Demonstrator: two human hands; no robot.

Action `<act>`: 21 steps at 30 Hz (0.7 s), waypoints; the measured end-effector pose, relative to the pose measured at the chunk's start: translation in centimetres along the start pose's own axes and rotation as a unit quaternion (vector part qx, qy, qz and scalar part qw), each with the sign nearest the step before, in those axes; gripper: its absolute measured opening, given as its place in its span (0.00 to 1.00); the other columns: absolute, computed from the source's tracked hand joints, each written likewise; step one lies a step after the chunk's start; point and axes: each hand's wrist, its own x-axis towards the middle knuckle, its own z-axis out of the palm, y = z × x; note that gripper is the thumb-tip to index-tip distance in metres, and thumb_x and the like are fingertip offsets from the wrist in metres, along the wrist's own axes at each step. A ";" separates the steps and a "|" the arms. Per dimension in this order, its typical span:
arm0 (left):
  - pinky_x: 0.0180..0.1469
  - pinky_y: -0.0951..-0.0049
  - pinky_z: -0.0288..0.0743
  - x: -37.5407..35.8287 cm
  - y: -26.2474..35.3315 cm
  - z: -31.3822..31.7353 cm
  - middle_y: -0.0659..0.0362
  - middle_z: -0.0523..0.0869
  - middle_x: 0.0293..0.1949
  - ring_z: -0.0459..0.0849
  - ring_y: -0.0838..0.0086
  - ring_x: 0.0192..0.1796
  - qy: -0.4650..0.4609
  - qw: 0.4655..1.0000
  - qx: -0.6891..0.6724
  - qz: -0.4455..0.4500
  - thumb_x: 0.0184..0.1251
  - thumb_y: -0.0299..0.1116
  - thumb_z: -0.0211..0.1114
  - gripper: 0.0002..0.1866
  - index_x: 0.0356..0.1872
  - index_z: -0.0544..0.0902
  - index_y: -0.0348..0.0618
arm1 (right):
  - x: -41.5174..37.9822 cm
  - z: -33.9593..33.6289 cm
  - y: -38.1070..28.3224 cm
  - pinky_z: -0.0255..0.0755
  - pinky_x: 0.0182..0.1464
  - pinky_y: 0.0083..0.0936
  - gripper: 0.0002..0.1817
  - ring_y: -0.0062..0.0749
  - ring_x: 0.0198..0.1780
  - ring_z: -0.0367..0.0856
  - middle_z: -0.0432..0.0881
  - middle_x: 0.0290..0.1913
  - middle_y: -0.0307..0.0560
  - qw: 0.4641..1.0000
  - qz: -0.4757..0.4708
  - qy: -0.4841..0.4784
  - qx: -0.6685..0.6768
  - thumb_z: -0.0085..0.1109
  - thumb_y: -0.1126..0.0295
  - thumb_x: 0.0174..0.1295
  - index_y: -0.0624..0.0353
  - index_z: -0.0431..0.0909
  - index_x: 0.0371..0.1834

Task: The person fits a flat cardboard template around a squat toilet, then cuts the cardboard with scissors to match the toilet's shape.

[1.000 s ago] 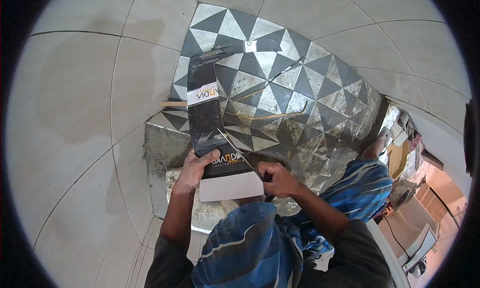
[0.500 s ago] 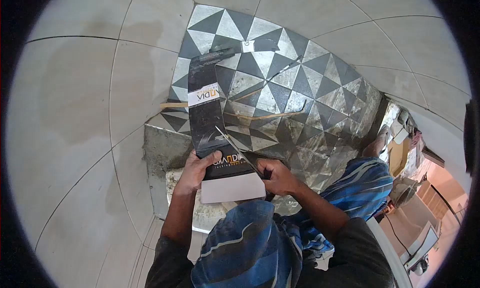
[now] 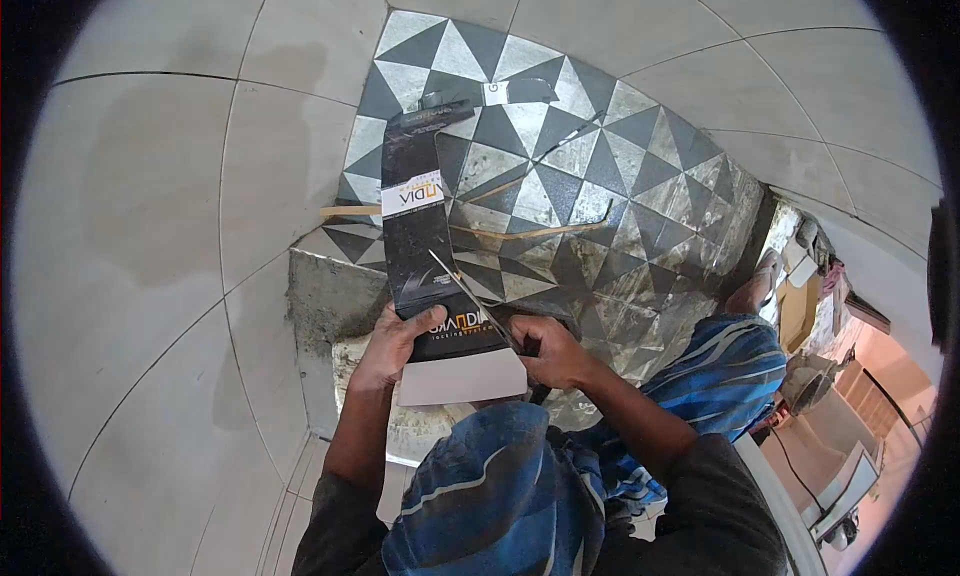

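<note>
A long black cardboard piece [image 3: 415, 241] with a white and orange printed band lies over the patterned tiles, its near end raised in front of my knees. My left hand [image 3: 385, 351] grips its left edge, thumb on top beside the orange lettering. At the right edge, my right hand [image 3: 550, 351] is closed round the handle end of scissors [image 3: 470, 296], whose blade points up and left across the card. A plain pale flap [image 3: 463, 378] hangs at the near end.
Thin brown strips [image 3: 540, 232] and a small white-and-black scrap [image 3: 495, 93] lie on the triangle-patterned tiles [image 3: 630, 156]. Pale tiled walls [image 3: 160, 176] curve around. A rough cement edge [image 3: 320, 306] is at left; cardboard debris [image 3: 797, 311] is at right.
The black cardboard's far part has shifted slightly right, and its near end slightly left. My right hand and the scissors have moved a little to the left.
</note>
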 end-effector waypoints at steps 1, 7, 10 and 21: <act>0.48 0.73 0.82 0.1 -0.1 -0.1 0.61 0.89 0.45 0.87 0.77 0.44 -0.005 1.000 -0.006 0.005 0.62 0.28 0.76 0.18 0.52 0.83 0.42 | 0.0 0.1 0.0 0.58 0.31 0.33 0.25 0.27 0.28 0.59 0.61 0.23 0.41 1.000 0.000 0.000 0.000 0.72 0.59 0.54 0.59 0.62 0.24; 0.48 0.73 0.82 0.2 -0.3 -0.3 0.61 0.88 0.45 0.87 0.77 0.42 -0.003 0.999 0.026 0.029 0.62 0.27 0.74 0.17 0.52 0.82 0.42 | -0.4 0.7 0.9 0.57 0.29 0.33 0.25 0.26 0.28 0.58 0.59 0.23 0.39 0.998 0.016 0.007 0.058 0.72 0.58 0.56 0.60 0.62 0.24; 0.52 0.70 0.80 0.2 -0.6 -0.7 0.61 0.86 0.48 0.85 0.75 0.48 -0.010 1.000 0.023 0.003 0.63 0.31 0.74 0.23 0.58 0.78 0.43 | -0.4 0.5 0.2 0.58 0.29 0.32 0.25 0.26 0.28 0.59 0.60 0.23 0.40 0.999 0.000 0.008 0.041 0.72 0.58 0.56 0.59 0.62 0.24; 0.41 0.71 0.86 1.6 1.7 0.9 0.58 0.88 0.43 0.88 0.74 0.39 0.004 0.996 -0.085 -0.037 0.62 0.33 0.75 0.18 0.51 0.82 0.41 | -0.4 -0.2 0.0 0.62 0.31 0.32 0.23 0.27 0.29 0.63 0.65 0.23 0.43 1.000 -0.006 0.003 0.027 0.72 0.58 0.56 0.59 0.65 0.26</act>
